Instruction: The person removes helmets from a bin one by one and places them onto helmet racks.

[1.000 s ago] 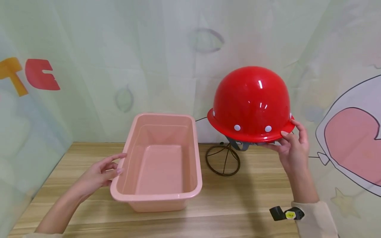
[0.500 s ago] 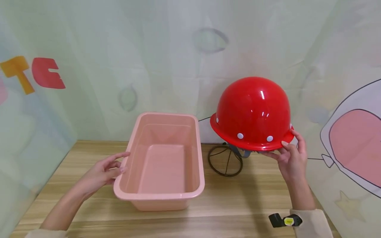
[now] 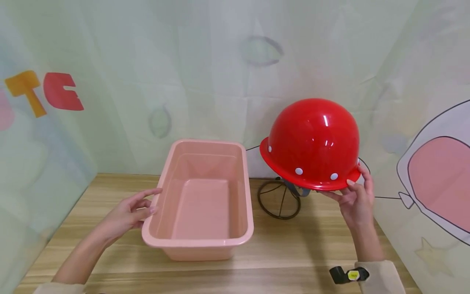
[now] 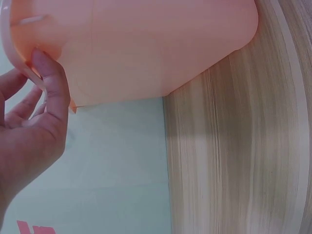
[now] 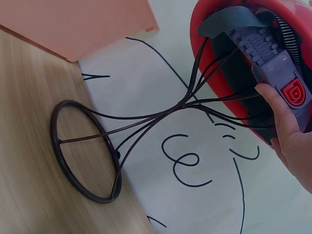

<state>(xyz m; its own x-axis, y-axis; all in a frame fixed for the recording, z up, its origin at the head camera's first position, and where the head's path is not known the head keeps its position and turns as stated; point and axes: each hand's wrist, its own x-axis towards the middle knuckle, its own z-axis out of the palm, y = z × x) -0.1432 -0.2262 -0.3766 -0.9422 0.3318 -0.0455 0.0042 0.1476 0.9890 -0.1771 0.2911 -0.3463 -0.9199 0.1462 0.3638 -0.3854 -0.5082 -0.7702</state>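
Observation:
A red hard hat with white rivets is tilted over a dark wire stand. My right hand grips its brim at the right, thumb on top and fingers beneath. In the right wrist view the stand's upper wires reach inside the hat, beside a grey chin strap and a grey buckle piece with a red button. My left hand pinches the left rim of a pink plastic basin, as the left wrist view shows from below.
Both basin and stand are on a wood-grain table, the stand just right of the basin. A pale printed curtain hangs close behind the table and along its sides. A small black device is at the right cuff.
My right hand has lowered the hard hat over the stand, and its left side now dips more. The left hand keeps its grip on the basin. The head view has shifted slightly.

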